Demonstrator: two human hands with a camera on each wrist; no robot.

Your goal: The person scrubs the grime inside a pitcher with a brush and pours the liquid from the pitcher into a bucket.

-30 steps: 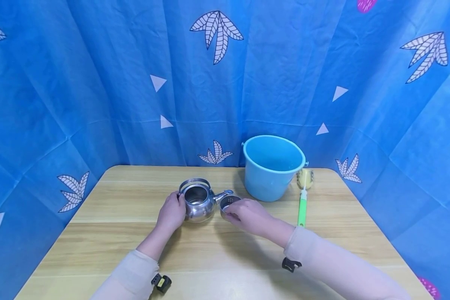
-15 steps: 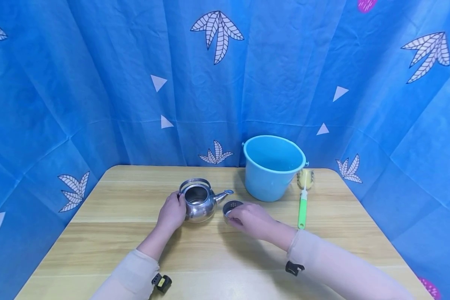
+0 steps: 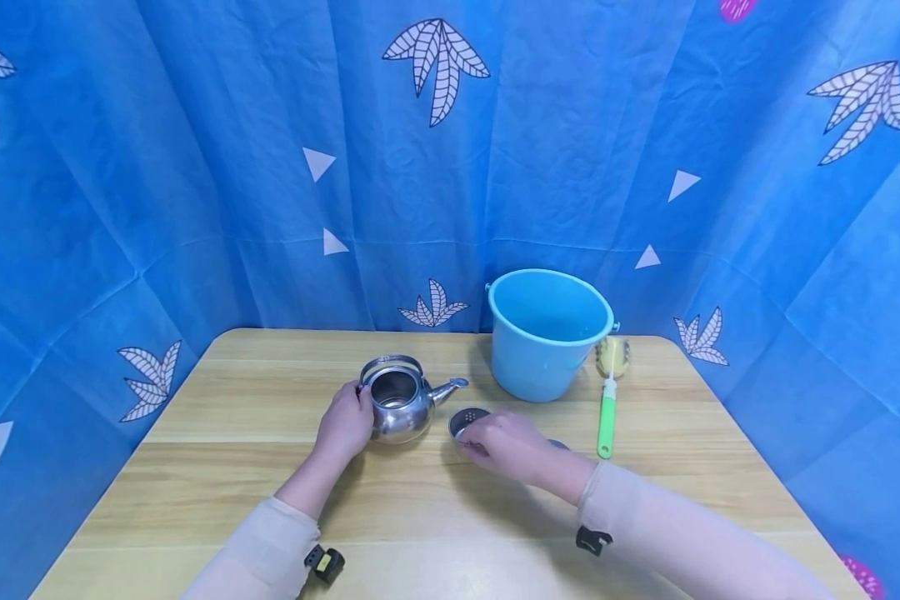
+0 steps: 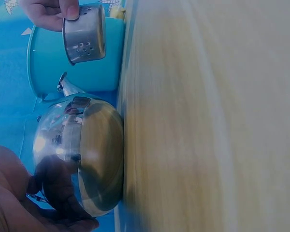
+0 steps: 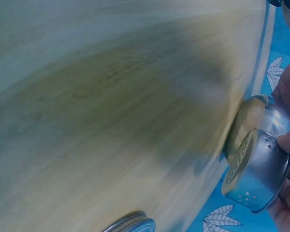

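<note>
A small shiny steel kettle [image 3: 401, 410] stands lidless on the wooden table, its spout pointing right. My left hand [image 3: 345, 422] grips its left side by the base of the raised handle; in the left wrist view the fingers [image 4: 77, 225] lie along the kettle's body. Just right of the spout, my right hand [image 3: 513, 447] pinches the rim of a steel tea strainer [image 4: 84, 35] between thumb and fingers. Small holes pierce the strainer's wall and bottom, and it hangs slightly above the table. The right forearm partly hides a round metal lid [image 5: 133, 224] lying on the table.
A light blue bucket [image 3: 536, 367] stands at the back, right of the kettle. Beside it lies a brush [image 3: 606, 425] with a green handle and a yellowish head. The wooden table [image 3: 270, 392] meets a blue patterned curtain [image 3: 270, 167] behind.
My right hand has moved slightly right with the strainer, away from the spout. More of the lid shows behind the right wrist. The left hand and kettle stay in place.
</note>
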